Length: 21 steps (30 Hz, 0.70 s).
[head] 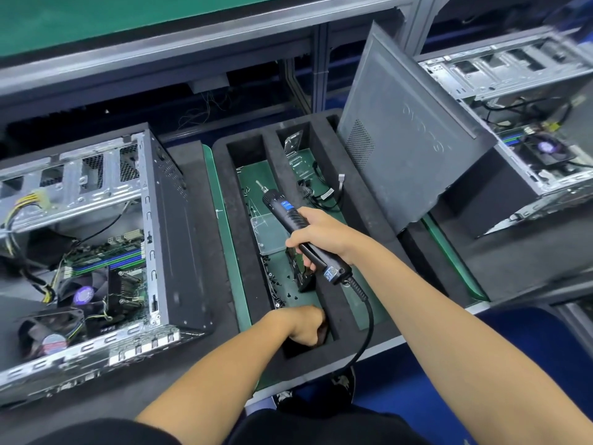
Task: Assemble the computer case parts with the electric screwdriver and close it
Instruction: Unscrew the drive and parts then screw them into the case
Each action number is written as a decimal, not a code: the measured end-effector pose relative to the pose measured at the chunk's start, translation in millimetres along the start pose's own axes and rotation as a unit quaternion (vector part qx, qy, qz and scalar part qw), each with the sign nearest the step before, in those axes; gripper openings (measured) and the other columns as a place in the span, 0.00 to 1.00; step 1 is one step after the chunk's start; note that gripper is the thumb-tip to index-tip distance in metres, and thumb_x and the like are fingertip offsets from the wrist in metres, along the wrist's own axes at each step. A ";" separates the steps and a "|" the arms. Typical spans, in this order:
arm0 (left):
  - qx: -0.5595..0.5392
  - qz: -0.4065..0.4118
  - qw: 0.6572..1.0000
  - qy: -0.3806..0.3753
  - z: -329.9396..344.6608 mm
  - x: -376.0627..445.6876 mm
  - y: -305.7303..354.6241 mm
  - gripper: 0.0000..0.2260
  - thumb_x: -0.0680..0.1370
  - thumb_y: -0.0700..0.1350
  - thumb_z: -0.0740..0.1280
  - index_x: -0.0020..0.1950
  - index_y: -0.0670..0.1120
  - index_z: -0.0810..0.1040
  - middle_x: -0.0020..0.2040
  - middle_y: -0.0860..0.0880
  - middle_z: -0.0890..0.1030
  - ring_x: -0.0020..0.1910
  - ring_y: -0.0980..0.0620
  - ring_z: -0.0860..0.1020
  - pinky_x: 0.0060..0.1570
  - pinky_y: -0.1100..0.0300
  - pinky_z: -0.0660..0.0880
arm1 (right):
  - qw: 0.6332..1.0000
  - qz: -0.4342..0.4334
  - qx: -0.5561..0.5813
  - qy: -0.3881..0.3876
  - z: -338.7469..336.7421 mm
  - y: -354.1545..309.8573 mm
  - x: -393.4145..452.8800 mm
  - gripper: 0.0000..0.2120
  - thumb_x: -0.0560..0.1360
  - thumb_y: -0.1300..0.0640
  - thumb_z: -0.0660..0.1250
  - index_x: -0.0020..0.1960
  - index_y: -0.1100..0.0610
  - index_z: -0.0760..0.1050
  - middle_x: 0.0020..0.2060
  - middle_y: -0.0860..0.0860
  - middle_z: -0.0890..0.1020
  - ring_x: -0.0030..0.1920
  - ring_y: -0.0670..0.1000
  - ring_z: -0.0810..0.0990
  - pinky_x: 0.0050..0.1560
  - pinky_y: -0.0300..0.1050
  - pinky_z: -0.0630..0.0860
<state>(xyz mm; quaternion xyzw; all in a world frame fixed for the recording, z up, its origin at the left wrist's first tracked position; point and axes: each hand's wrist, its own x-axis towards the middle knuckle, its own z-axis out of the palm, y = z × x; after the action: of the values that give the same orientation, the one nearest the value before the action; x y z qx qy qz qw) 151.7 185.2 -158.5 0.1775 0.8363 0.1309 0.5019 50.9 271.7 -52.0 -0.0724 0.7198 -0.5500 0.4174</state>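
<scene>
reaching into the near end of the foam tray's [369,200] left slot: left hand [303,324], knuckles up, fingers curled down out of sight, so cannot tell whether anything is pinched there. cut off at the left edge: open computer case [160,252] lying on its side, fans, cabling and board exposed. partly cut off and blurred at far right: second open case [526,130], likewise showing a fan and wires. leaning upright between tray and second case: dark side panel [410,136], perforated vent near its lower left, faint markings on its face unreadable.

left slot contents: small black screws [282,284] scattered over the green floor, too small to count; clear plastic box [268,231] under the screwdriver; dark boxy part [300,268] just below the right hand, mostly hidden. right slot contents: clear plastic piece [295,149] leaning at the far end, black cables [321,194] with a pale connector.

clasped around the mid-body of the electric screwdriver [288,213]: right hand [321,236], thumb side up, forearm crossing in from the lower right. screwdriver held above the left slot, bit aimed away and to the upper left, black cord [365,316] curling off its rear end over the tray's near rim.
</scene>
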 end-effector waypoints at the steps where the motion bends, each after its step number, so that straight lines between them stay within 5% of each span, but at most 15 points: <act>1: -0.037 -0.007 0.999 -0.012 -2.5 -0.4 -0.5 0.03 0.72 0.35 0.64 0.43 0.41 0.77 0.43 0.40 0.79 0.34 0.48 0.75 0.35 0.60 0.72 | 1.000 -0.002 -0.001 0.001 -1.0 -1.0 -0.7 0.13 0.74 0.63 0.69 0.53 0.58 0.67 0.35 0.57 0.76 0.27 0.54 0.78 0.28 0.46 0.77; 6: -0.219 0.028 0.975 -0.009 -44.8 -21.2 -12.3 0.08 0.73 0.30 0.66 0.52 0.31 0.79 0.32 0.47 0.81 0.27 0.58 0.78 0.35 0.66 0.77 | 1.000 -0.017 0.013 0.005 -3.5 -8.4 -5.2 0.12 0.74 0.64 0.68 0.50 0.57 0.66 0.34 0.57 0.76 0.26 0.54 0.77 0.27 0.45 0.76; 9: -0.259 0.057 0.963 0.048 -83.8 -52.6 -25.1 0.09 0.73 0.30 0.64 0.48 0.37 0.81 0.39 0.40 0.80 0.35 0.51 0.78 0.43 0.58 0.75 | 0.999 -0.036 0.023 0.009 -3.6 -19.2 -8.6 0.12 0.74 0.64 0.68 0.50 0.57 0.65 0.32 0.56 0.76 0.26 0.55 0.77 0.27 0.45 0.75; 12: -0.308 0.078 0.941 0.112 -110.9 -86.4 -38.1 0.12 0.73 0.28 0.61 0.45 0.39 0.81 0.42 0.38 0.80 0.35 0.51 0.79 0.41 0.62 0.77 | 0.997 -0.065 0.035 0.011 -3.8 -30.1 -11.7 0.12 0.72 0.64 0.69 0.49 0.58 0.66 0.31 0.56 0.76 0.25 0.55 0.76 0.27 0.45 0.75; 18: -0.437 0.042 0.768 0.466 -168.3 -142.2 -60.0 0.08 0.71 0.29 0.67 0.41 0.40 0.82 0.32 0.46 0.83 0.33 0.55 0.81 0.38 0.66 0.77 | 0.995 -0.087 0.054 -0.008 1.0 -46.3 -15.2 0.13 0.71 0.62 0.69 0.52 0.57 0.68 0.29 0.54 0.78 0.26 0.54 0.77 0.27 0.45 0.75; 21: -0.461 0.040 0.681 0.567 -179.7 -154.0 -66.9 0.08 0.71 0.29 0.68 0.44 0.40 0.83 0.35 0.47 0.82 0.35 0.56 0.80 0.42 0.65 0.77 | 0.994 -0.089 0.063 -0.014 4.4 -51.7 -17.9 0.16 0.69 0.60 0.70 0.53 0.57 0.67 0.31 0.54 0.77 0.27 0.54 0.77 0.29 0.46 0.75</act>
<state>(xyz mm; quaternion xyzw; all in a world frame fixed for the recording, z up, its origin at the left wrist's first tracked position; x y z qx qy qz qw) 48.0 51.5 20.0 -0.1511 0.7867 0.5959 -0.0560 47.0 258.7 1.2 -0.1176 0.6684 -0.6279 0.3810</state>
